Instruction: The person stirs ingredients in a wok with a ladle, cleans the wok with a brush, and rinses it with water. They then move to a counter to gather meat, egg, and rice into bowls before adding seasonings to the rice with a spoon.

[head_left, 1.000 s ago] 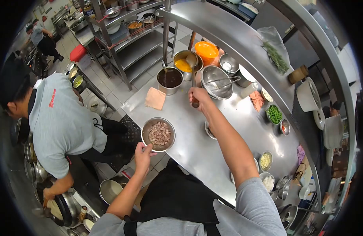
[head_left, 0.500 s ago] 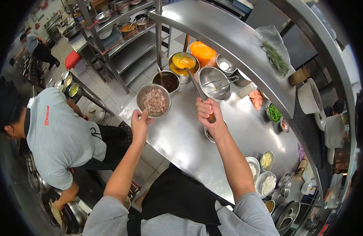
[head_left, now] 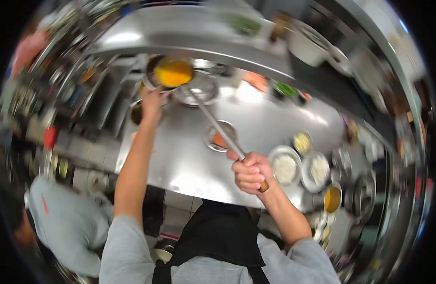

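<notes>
My right hand is closed round the wooden handle of a long ladle. The ladle's head, full of orange-yellow liquid, is at a round metal pot on the far left of the table. My left hand reaches forward to the same spot, its fingers blurred at a metal bowl's rim; the bowl's contents cannot be made out. A wide metal bowl stands right of the ladle head. Between my arms sits a small bowl with something orange-brown inside.
White bowls of pale food stand at the right, with a container of yellow liquid nearby. Chopped greens lie near the back under a metal shelf. A co-worker in grey stands at the left.
The view has swung right and blurred. My left hand, which held a metal bowl of chopped meat, now reaches further forward to the pot. My right hand has drawn back along with the ladle's handle.
</notes>
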The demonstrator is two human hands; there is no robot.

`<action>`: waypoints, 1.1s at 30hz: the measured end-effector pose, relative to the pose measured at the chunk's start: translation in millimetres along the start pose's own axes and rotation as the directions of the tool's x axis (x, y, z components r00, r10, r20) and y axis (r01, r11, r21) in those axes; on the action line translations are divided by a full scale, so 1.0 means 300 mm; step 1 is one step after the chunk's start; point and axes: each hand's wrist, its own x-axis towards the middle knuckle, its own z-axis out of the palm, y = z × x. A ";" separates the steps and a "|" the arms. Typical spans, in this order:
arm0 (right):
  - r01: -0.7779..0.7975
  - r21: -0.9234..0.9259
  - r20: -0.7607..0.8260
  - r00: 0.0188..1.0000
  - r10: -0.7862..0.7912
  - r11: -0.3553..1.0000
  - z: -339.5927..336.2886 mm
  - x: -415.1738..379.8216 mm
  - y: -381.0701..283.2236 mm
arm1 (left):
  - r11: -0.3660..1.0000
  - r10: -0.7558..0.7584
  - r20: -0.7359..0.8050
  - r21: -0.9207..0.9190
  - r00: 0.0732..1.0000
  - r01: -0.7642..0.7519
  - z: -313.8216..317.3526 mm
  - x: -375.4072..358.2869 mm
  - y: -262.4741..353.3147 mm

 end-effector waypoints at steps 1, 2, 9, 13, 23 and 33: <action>0.011 -0.024 0.035 0.999 -0.010 1.000 -0.006 -0.086 0.023 | 0.996 -0.062 0.051 0.059 0.997 0.059 0.011 -0.006 -0.029; 0.048 -0.030 0.044 0.998 -0.047 0.998 -0.028 -0.180 0.060 | 0.997 -0.067 0.108 0.036 0.992 0.064 0.071 -0.082 -0.014; 0.473 -0.100 -0.047 0.876 -0.479 0.875 -0.201 -0.889 0.545 | 0.983 -0.179 0.524 0.135 0.833 0.126 0.434 -0.747 -0.204; 0.801 -0.136 -0.117 0.571 -0.813 0.583 -0.301 -1.049 0.950 | 0.935 -0.333 0.787 0.206 0.519 0.287 0.709 -1.133 -0.370; 0.872 -0.173 -0.311 -0.489 -0.815 -0.457 -0.476 -0.913 1.747 | 0.788 -0.432 0.747 0.585 -0.505 0.191 0.923 -2.355 -0.657; 0.106 -0.160 -0.343 -0.938 -0.046 -0.981 -0.494 -0.650 2.098 | 0.621 -0.403 0.142 0.768 -0.904 -0.157 0.546 -3.066 -0.498</action>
